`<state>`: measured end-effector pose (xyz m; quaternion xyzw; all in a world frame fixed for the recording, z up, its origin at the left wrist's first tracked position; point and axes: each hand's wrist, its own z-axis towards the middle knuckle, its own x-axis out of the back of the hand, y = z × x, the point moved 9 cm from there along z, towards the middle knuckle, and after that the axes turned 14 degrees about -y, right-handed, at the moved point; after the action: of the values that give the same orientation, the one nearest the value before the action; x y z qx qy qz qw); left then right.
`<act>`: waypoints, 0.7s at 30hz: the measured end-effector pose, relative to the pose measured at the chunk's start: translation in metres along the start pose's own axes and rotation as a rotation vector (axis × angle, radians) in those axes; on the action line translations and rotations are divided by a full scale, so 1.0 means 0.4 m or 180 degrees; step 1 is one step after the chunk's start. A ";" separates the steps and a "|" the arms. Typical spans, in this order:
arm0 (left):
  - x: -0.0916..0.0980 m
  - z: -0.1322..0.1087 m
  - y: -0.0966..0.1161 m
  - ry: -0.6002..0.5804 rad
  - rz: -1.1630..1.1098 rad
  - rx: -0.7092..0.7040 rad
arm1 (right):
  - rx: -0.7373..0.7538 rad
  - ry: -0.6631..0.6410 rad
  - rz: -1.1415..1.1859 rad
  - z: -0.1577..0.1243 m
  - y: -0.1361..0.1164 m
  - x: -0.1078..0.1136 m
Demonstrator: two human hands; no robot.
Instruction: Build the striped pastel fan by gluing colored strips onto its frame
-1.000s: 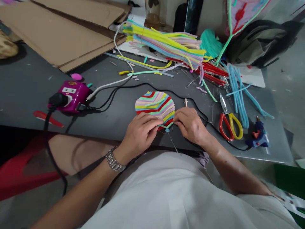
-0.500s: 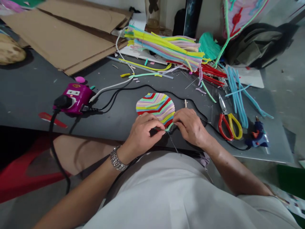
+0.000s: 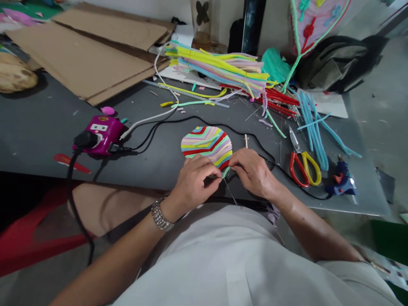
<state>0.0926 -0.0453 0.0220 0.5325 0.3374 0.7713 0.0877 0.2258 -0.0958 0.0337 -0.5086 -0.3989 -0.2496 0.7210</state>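
A round disc (image 3: 207, 142) covered in striped, chevron-laid pipe cleaners lies on the grey table near its front edge. At the disc's lower right edge is a short mint-green pipe cleaner (image 3: 226, 172). My left hand (image 3: 199, 176) pinches its left end between thumb and forefinger. From the other side, my right hand (image 3: 251, 170) closes thumb and fingers on its right end. A thin strand (image 3: 231, 192) hangs below the fingertips toward my lap. My fingers partly cover the disc's lower edge.
Scissors (image 3: 302, 163) and a blue glue gun (image 3: 343, 178) lie to the right. Bundled pipe cleaners (image 3: 223, 68) and light-blue ones (image 3: 314, 127) sit behind. A purple power socket (image 3: 103, 134) with black cords stands left, near cardboard sheets (image 3: 86, 46).
The camera view has shifted slightly. Both hands keep their pinch at the disc's lower right edge, with the mint-green piece now tilted a little more steeply.
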 end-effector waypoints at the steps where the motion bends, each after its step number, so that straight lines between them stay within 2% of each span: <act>1: 0.000 -0.001 0.001 0.0004 -0.0007 0.0009 | 0.0047 -0.0007 -0.0012 0.001 -0.006 0.000; 6: 0.009 -0.011 -0.004 0.0065 -0.0101 0.0064 | 0.0216 -0.0119 -0.0019 0.006 -0.022 -0.004; 14: 0.046 -0.022 -0.049 0.0186 -0.0230 0.0264 | 0.0101 -0.0017 0.0022 0.012 0.010 -0.003; 18: 0.037 -0.013 -0.036 0.0196 -0.0314 0.0216 | 0.0051 0.0068 0.0028 0.021 0.010 -0.002; 21: 0.024 -0.009 -0.029 0.0241 -0.0336 0.0186 | 0.0151 -0.0138 0.0017 0.032 0.006 -0.015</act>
<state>0.0826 -0.0333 0.0216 0.4869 0.3904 0.7750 0.0998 0.2202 -0.0832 0.0294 -0.4977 -0.4189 -0.2271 0.7248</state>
